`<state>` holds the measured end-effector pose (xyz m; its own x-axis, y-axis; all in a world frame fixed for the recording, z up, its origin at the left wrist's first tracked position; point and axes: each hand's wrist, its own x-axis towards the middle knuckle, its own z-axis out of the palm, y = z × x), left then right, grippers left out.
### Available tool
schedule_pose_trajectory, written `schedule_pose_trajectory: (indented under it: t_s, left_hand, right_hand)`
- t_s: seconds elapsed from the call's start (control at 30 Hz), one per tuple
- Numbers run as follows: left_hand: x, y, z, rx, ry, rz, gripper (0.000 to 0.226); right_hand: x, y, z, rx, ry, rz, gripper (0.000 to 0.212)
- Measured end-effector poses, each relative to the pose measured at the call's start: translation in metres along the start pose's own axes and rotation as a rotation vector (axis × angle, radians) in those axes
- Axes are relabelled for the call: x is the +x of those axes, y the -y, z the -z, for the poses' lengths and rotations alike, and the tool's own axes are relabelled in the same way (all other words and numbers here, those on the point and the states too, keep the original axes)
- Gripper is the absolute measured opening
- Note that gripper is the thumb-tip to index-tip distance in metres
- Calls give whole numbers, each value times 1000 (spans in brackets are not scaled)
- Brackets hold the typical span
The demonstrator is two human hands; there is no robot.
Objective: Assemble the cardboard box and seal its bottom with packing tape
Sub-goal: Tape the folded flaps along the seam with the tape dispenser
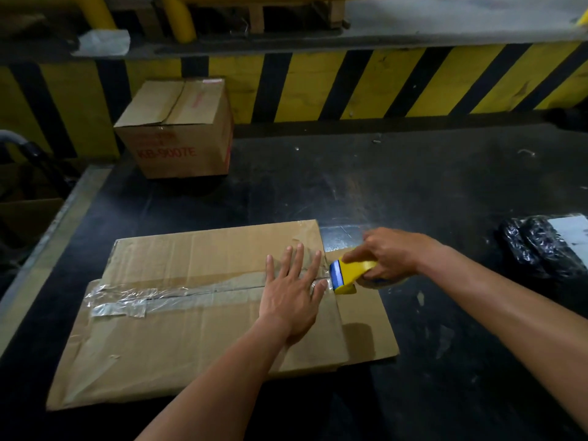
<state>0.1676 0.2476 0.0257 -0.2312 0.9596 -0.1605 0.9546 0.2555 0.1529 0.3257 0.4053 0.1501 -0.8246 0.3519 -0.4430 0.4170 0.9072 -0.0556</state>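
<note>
Black, scuffed table (413, 186) under dim light, with a yellow-and-black striped wall (413, 84) behind it: you work at the near edge, where the cardboard box (159, 345) lies with its closed flaps facing up. Clear packing tape (191, 294), wrinkled in places, runs along the centre seam from the left edge toward the right. Your left hand (291, 297) lies flat on the taped seam near its right end, fingers straight and spread. Your right hand (391, 253) grips a yellow tape dispenser (346, 275) at the box's right edge, over a loose flap (366, 329) that juts out there; the dispenser's blue-edged mouth sits just beside your left fingertips. A second carton (178, 128) with red lettering stands at the table's far left corner, well apart. Black plastic-wrapped bundles (534, 246) lie at the right edge.
</note>
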Motion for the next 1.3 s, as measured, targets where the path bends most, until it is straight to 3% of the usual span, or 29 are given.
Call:
schedule_pose_trajectory:
  t_s: [0.37,0.57,0.73,1.0,1.3]
  left_hand:
    - [1,1,-1,-32,-5,1,62]
    - [-2,0,2,-12,28,-8,62]
    - [2,16,24,-119,82,-72,67]
    - [-14,74,30,-19,52,-176,64]
    - [-19,120,26,19,14,-201,70]
  right_hand:
    - [32,13,23,14,123,-118,49]
    - [17,27,-32,-15,128,-108,46]
    - [-11,31,-47,175,-34,-280,43]
    - [-48,69,-15,448,-461,-605,58]
    - [-17,157,-26,885,-817,-758,59]
